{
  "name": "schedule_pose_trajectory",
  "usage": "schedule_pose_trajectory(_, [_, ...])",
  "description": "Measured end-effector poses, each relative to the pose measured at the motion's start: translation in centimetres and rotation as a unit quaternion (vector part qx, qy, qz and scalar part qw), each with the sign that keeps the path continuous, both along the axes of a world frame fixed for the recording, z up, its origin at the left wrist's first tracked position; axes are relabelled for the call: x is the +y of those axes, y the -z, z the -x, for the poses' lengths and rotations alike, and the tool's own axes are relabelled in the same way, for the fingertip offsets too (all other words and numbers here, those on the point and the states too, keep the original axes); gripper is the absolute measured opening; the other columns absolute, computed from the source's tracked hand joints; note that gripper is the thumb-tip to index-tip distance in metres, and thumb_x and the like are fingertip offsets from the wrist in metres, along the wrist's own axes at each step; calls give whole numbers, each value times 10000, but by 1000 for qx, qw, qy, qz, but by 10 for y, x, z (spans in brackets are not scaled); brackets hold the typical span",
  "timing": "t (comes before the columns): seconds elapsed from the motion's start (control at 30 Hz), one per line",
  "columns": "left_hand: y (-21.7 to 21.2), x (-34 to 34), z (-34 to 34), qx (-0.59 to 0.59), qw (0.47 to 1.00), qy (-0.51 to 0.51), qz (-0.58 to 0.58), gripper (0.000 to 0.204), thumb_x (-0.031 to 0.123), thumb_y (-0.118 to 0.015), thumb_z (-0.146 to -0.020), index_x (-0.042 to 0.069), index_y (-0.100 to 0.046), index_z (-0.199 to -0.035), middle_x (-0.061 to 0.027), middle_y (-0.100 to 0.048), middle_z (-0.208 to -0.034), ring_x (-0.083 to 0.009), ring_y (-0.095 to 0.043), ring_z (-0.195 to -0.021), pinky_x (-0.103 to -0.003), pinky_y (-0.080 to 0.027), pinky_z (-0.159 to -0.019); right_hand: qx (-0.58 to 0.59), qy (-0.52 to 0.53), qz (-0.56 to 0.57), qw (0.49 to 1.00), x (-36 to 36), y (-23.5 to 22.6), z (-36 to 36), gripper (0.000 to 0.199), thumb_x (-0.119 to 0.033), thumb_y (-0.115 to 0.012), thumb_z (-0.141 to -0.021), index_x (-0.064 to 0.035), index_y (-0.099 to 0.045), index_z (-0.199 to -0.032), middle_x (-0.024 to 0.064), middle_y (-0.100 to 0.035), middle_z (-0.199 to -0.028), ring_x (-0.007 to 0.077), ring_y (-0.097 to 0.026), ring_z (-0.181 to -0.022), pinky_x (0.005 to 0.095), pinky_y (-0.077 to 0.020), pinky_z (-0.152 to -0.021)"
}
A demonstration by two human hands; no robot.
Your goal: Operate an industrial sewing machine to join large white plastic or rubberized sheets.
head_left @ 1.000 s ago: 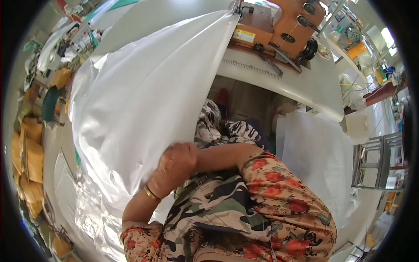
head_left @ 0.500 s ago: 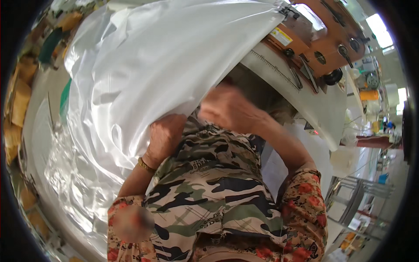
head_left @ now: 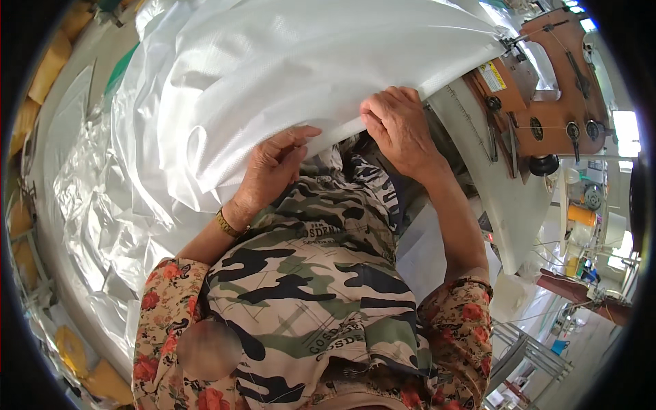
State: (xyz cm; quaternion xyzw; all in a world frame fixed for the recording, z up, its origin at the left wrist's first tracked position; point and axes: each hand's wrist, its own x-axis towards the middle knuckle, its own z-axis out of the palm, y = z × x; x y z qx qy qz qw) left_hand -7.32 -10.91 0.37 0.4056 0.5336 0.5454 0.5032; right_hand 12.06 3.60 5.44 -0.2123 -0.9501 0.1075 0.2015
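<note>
A large, glossy white sheet (head_left: 273, 75) of thin woven-looking material spreads in front of me, its near edge running up to the brown sewing machine (head_left: 553, 85) at the upper right. My left hand (head_left: 273, 164) grips that edge between thumb and fingers, the forefinger pointing right along it. Further along the same edge, my right hand (head_left: 400, 130) pinches the sheet with bent fingers. Between the hands the edge looks folded into a narrow band. Under the machine's head, the sheet's far corner is partly hidden.
The machine's pale worktable (head_left: 512, 219) curves down on the right, with a ruler scale (head_left: 468, 123) along it. Crumpled clear-looking sheeting (head_left: 96, 198) heaps at the left. A metal rack (head_left: 526, 355) stands at the lower right. A camouflage-patterned apron (head_left: 321, 273) covers my lap.
My right hand has moved up and right from near my left hand onto the sheet's edge. The left hand's fingers have straightened somewhat. The view has shifted, with the machine now further right.
</note>
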Motion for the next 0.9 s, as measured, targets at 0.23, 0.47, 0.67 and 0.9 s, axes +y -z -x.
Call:
schedule_pose_trajectory(0.23, [5,3,-1,187,973,4,-133,291,26,-712,-809,35,-681,-1098,-30,-474,-723,-111,-397,-586,-270,-366,-536,-37,-33,-77,996,-11,-2,1,122,-191,-624,-869,-77,-585,-890,48,-575,-914,252,-536,-907,422,-370,-900])
schedule_pose_trajectory(0.47, [13,15,-8,210,959,-58,-183,189,85,-777,-755,59,-707,-928,-55,-535,-721,-191,-493,-588,-305,-400,-543,-51,-43,-143,987,-21,-2,7,130,-172,-679,-812,-90,-601,-874,27,-557,-937,234,-531,-926,454,-355,-983])
schedule_pose_trajectory(0.67, [-5,14,-1,313,919,-87,-224,150,48,-731,-760,69,-704,-906,-75,-567,-784,-239,-588,-640,-353,-460,-562,-18,-39,-130,991,-9,-5,2,123,-136,-693,-799,-80,-600,-858,36,-572,-889,248,-539,-869,410,-385,-861])
schedule_pose_trajectory(0.9, [-20,6,9,383,892,-19,-240,372,-63,-616,-732,76,-679,-1072,-92,-545,-805,-266,-597,-669,-365,-485,-591,56,-5,-121,991,20,-16,-15,88,-116,-678,-822,-70,-615,-863,36,-567,-817,238,-534,-809,368,-378,-779])
